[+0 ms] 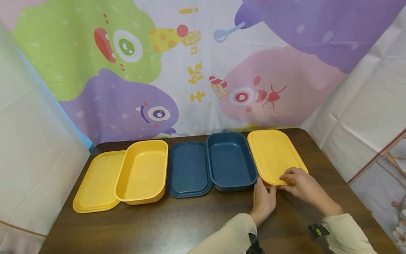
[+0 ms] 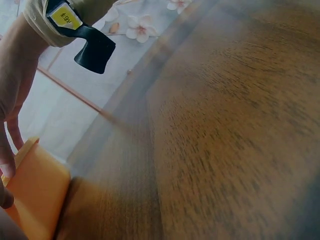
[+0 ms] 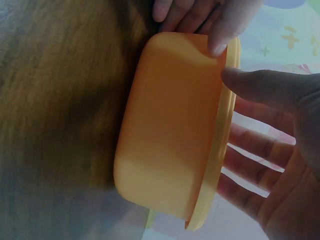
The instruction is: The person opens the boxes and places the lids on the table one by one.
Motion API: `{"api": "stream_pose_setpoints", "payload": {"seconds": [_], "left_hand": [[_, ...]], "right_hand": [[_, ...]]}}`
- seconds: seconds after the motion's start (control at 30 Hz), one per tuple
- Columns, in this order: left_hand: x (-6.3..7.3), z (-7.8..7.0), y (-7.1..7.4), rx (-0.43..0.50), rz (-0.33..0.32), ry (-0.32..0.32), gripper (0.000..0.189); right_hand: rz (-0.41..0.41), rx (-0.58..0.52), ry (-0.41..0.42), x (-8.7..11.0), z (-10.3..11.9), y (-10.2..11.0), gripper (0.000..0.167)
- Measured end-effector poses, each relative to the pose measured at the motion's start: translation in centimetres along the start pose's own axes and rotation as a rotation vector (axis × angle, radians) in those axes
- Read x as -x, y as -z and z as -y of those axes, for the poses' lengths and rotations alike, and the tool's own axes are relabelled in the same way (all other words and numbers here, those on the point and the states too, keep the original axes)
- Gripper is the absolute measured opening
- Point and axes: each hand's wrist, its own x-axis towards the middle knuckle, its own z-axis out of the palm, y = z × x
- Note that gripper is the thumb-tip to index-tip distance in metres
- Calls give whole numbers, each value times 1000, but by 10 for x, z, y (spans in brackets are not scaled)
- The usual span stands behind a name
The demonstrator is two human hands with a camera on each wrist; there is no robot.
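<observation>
A yellow lid lies on top of a yellow food container at the table's right side. My right hand grips the lid's near edge, fingers over the top and thumb at the rim in the right wrist view. With the thumb on the near wall, my left hand holds the container's near left corner, its other fingers along the left side. In the left wrist view, fingers also touch the container's rim, and part of the container is cut off by the frame. Whether the lid is fully pressed down, I cannot tell.
Left of the hands stands an uncovered blue container, beside a blue lid. Farther left are an uncovered yellow container and another yellow lid, partly under it. A printed cloth hangs behind the brown table.
</observation>
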Motion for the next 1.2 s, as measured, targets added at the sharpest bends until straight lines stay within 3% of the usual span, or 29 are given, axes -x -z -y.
{"api": "stream_pose_setpoints", "payload": {"seconds": [0.3,0.53,0.83,1.2], "left_hand": [[0,2,-1,-4,-16,-27,63],[3,2,1,-11,-40,-109,60],[-1,2,0,5,8,-25,64],[-1,3,2,3,28,-16,66]], "right_hand": [[-195,107,142,6,3,-14,29],[-207,163,190,7,1,-15,32],[-242,172,215,10,1,-15,31],[-248,173,209,11,1,-13,31]]}}
